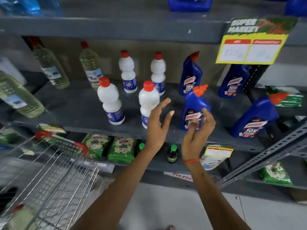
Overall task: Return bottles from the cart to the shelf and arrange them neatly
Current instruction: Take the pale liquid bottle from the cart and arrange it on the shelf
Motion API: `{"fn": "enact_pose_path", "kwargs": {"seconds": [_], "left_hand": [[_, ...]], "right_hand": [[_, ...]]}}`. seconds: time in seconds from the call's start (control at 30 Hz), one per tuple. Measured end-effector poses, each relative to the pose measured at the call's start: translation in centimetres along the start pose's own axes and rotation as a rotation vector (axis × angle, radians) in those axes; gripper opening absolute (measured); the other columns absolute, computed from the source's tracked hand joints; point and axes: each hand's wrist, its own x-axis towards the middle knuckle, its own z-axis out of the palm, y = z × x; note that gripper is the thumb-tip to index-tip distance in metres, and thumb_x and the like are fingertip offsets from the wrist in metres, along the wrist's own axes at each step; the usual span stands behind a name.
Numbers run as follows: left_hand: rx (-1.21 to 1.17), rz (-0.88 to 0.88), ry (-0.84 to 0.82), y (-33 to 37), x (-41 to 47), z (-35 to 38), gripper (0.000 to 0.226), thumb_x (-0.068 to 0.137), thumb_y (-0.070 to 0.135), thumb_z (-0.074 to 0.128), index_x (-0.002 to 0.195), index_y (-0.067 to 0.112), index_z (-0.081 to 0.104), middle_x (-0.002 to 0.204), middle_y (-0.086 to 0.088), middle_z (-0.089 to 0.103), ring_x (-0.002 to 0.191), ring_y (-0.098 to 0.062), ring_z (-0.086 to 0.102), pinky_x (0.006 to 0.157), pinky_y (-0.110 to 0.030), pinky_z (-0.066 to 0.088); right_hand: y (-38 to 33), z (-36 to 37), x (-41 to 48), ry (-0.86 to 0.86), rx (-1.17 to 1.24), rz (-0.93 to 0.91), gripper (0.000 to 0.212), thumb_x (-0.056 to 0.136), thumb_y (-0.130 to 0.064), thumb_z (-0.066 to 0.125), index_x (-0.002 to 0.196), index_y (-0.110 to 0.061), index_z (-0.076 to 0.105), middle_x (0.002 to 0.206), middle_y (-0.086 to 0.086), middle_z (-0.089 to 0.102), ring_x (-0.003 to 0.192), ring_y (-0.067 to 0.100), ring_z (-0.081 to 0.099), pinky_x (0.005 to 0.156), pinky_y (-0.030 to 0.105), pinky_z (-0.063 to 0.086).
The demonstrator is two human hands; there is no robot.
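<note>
Standing upright on the grey shelf [79, 105], a blue bottle [194, 103] is lightly touched by the right hand [197, 130], fingers loosely curled. The left hand [157, 123] hovers open at its nine o'clock, just before a white bottle [148, 100]. A wire cart [54, 171] sits at seven o'clock.

Both hands raised, fingers [167, 101] spread
</note>
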Motion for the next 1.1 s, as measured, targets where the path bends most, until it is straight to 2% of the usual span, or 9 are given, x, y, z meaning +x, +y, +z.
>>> {"fn": "enact_pose_path", "kwargs": {"seconds": [0.1,0.17,0.27,0.33,0.57,0.7,0.83,0.97,1.1], "left_hand": [[0.056,0.050,0.074,0.1,-2.2,-5.7,0.035,0.094,0.028,0.052,0.124,0.010,0.056,0.127,-0.001,0.061,0.121,-0.013,0.055,0.103,-0.027,0.045],[0.090,-0.066,0.186,-1.2,-4.0,-10.2,0.032,0.093,0.030,0.051,0.121,0.015,0.058,0.124,-0.004,0.062,0.118,-0.015,0.057,0.102,-0.026,0.045],[0.163,-0.259,0.413,-3.5,-7.1,-17.6,0.023,0.095,0.013,0.048,0.113,0.011,0.061,0.114,-0.009,0.065,0.108,-0.016,0.060,0.100,-0.033,0.048],[0.297,-0.281,0.476,-4.7,-9.3,-22.9,0.022,0.095,0.009,0.050,0.112,0.016,0.061,0.110,-0.005,0.067,0.103,-0.013,0.063,0.092,-0.028,0.051],[0.432,-0.544,0.775,-11.1,-16.4,-41.3,0.017,0.097,0.019,0.050,0.110,0.018,0.060,0.109,-0.006,0.068,0.100,-0.027,0.063,0.081,-0.052,0.052],[0.445,-0.747,0.928,-15.3,-21.0,-48.8,0.018,0.097,0.020,0.051,0.111,0.015,0.059,0.110,-0.008,0.067,0.103,-0.025,0.063,0.085,-0.044,0.051],[0.435,-1.066,0.963,-20.7,-27.0,-52.9,0.029,0.097,0.017,0.049,0.120,-0.001,0.054,0.116,-0.022,0.063,0.109,-0.035,0.059,0.090,-0.039,0.043],[0.465,-1.321,0.786,-27.0,-33.2,-54.6,0.035,0.096,0.008,0.046,0.124,-0.013,0.044,0.115,-0.037,0.056,0.106,-0.047,0.055,0.079,-0.042,0.037],[0.330,-1.559,0.650,-31.9,-37.7,-55.3,0.035,0.094,0.007,0.050,0.124,-0.009,0.042,0.132,-0.032,0.047,0.118,-0.043,0.051,0.094,-0.045,0.045]], "right_hand": [[-3.7,4.1,-3.9,-0.123,0.126,-0.053,0.032,0.094,-0.007,0.043,0.125,-0.015,0.044,0.126,-0.004,0.046,0.122,0.024,0.047,0.108,0.038,0.038],[-5.6,7.0,-7.2,-0.217,0.191,-0.041,0.031,0.094,-0.010,0.041,0.124,-0.018,0.045,0.123,0.001,0.047,0.120,0.024,0.049,0.108,0.035,0.039],[-7.6,11.6,-13.2,-0.389,0.226,-0.005,0.030,0.094,-0.011,0.041,0.123,-0.011,0.049,0.122,0.003,0.048,0.118,0.031,0.051,0.106,0.047,0.042],[-8.8,14.9,-17.6,-0.511,0.215,-0.013,0.031,0.094,-0.011,0.040,0.121,-0.003,0.052,0.120,0.002,0.049,0.115,0.029,0.052,0.102,0.051,0.043],[-12.8,26.9,-35.3,-0.964,0.105,0.042,0.029,0.089,-0.001,0.046,0.116,0.004,0.055,0.116,0.017,0.057,0.112,0.027,0.049,0.104,0.011,0.029],[-13.0,31.3,-44.9,-1.246,-0.005,0.161,0.033,0.087,-0.001,0.050,0.119,0.005,0.053,0.122,0.023,0.055,0.115,0.036,0.050,0.099,0.028,0.034],[-10.1,33.9,-52.5,-1.564,-0.258,0.288,0.035,0.088,-0.004,0.056,0.122,0.005,0.052,0.125,0.026,0.054,0.119,0.039,0.047,0.100,0.042,0.038],[-4.9,35.4,-58.5,-1.841,-0.534,0.432,0.036,0.093,-0.018,0.053,0.124,0.000,0.050,0.129,0.025,0.053,0.121,0.036,0.049,0.101,0.040,0.043],[-0.4,36.4,-63.4,-1.994,-0.675,0.610,0.044,0.095,-0.026,0.049,0.129,0.001,0.046,0.130,0.026,0.056,0.118,0.037,0.056,0.098,0.040,0.048]]}}
